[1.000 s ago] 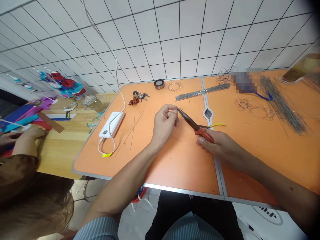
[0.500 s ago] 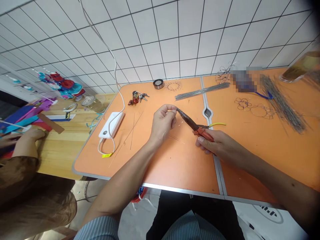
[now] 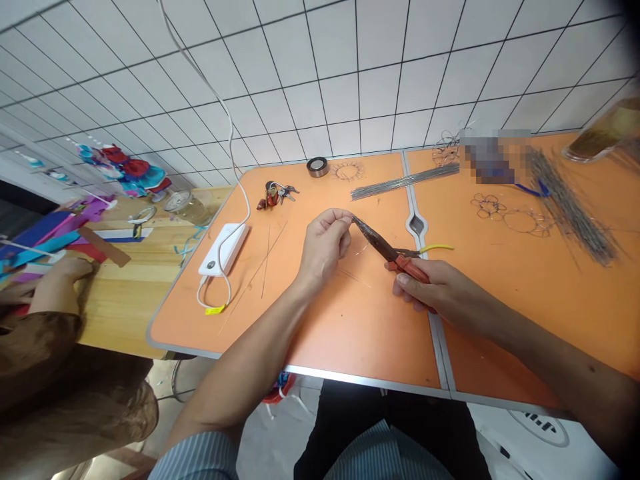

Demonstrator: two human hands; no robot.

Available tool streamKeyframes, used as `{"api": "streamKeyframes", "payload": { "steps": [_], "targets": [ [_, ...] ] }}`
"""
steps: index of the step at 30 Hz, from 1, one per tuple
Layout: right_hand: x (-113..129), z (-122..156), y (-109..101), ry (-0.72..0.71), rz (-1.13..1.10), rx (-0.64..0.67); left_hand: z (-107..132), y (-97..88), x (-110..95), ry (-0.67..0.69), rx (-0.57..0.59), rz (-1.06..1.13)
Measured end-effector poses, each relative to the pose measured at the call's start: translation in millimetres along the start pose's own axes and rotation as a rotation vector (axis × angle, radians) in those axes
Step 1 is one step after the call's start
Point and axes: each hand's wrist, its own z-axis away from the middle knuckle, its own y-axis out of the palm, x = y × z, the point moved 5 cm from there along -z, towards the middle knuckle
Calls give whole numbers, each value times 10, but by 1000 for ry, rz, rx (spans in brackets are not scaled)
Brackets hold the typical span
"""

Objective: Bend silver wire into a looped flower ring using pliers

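Note:
My right hand (image 3: 425,283) is wrapped round the red handles of long-nose pliers (image 3: 383,247). Their dark jaws point up and left, and the tip meets the fingertips of my left hand (image 3: 325,243). The thumb and forefinger of that hand are pinched on a thin wire; most of it is hidden by the fingers, and a fine bright strand shows just below the plier tip. Behind the red pliers lies a second tool with a yellow handle (image 3: 437,247). Loose straight wires (image 3: 265,267) rest on the orange table (image 3: 320,340) to the left.
A white power bank (image 3: 223,250) with a cable, keys (image 3: 277,194), a tape roll (image 3: 317,167) and a wire bundle (image 3: 405,181) lie around. Bent wire flowers (image 3: 487,207) and another bundle (image 3: 575,210) are rightward. Another person's arm (image 3: 57,287) works at the left table.
Almost nothing differs. Both hands and the pliers keep the same pose at the wire, and the view has shifted very slightly.

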Motion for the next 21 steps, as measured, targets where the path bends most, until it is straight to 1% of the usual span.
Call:
{"api": "streamKeyframes", "payload": {
  "steps": [6,21],
  "targets": [
    [-9,17,8,35,-37,4,11,12,-2,-22,9,26],
    [17,12,4,-4,-82,1,29,18,-19,-31,6,51]
  ]
}}
